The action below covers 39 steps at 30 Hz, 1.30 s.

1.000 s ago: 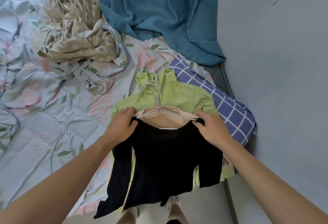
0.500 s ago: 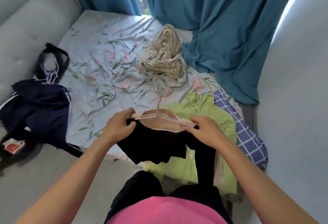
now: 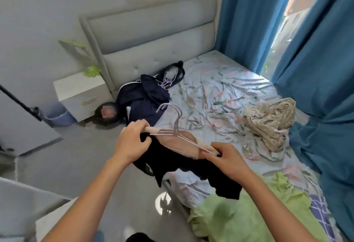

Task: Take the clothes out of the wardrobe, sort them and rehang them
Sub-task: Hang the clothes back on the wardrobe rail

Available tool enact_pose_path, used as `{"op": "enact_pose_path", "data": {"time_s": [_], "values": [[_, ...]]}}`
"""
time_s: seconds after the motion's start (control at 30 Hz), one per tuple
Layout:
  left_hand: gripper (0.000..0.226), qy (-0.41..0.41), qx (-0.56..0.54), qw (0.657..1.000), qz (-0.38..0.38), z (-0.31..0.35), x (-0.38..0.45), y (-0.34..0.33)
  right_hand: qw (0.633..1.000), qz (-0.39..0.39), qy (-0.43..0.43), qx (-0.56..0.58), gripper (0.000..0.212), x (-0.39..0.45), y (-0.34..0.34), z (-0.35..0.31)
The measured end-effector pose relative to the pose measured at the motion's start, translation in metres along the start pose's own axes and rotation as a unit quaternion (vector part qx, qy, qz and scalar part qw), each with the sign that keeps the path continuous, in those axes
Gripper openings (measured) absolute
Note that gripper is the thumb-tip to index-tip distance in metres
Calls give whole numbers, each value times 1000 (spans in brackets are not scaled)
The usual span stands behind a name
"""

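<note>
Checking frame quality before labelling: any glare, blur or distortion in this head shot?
Head view: daylight blows out the gap between the curtains; a bright glare spot sits on the floor; wide-angle bending tilts the headboard; the hanger and both hands, left and right, are soft.

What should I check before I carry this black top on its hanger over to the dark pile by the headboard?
1. Both hands gripping the hanger ends: left hand and right hand, ok.
2. Black top seated on the hanger: bunched, not ok.
3. Hook free of snags: ok.
4. Room beside the dark pile: ok.
5. Green garment clear of the top's hem: cannot tell.
</note>
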<state>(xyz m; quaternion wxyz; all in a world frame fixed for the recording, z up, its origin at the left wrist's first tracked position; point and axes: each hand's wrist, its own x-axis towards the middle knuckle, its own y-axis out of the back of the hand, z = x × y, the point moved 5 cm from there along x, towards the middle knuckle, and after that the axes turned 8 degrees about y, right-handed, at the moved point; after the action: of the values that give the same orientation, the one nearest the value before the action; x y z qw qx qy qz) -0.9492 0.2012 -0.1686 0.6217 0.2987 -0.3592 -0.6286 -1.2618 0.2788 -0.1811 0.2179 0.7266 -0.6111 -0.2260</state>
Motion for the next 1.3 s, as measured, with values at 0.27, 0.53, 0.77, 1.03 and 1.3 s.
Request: {"op": "enact_pose_path", "data": {"time_s": [0.27, 0.53, 0.77, 1.03, 1.3], "values": [[37, 95, -16, 983, 155, -159, 24, 115, 998, -19, 59, 24, 49, 126, -160, -133], [21, 230, -201, 926, 221, -248, 21, 175, 991, -72, 103, 42, 48, 198, -296, -230], [18, 349, -311, 867, 172, -321, 43, 184, 984, -111, 135, 35, 43, 255, -384, -282], [16, 390, -381, 813, 205, -400, 122, 205, 948, -258, 167, 84, 29, 364, -448, -313], [22, 439, -364, 777, 268, -472, 191, 256, 880, -425, 163, 136, 24, 488, -504, -364]]}}
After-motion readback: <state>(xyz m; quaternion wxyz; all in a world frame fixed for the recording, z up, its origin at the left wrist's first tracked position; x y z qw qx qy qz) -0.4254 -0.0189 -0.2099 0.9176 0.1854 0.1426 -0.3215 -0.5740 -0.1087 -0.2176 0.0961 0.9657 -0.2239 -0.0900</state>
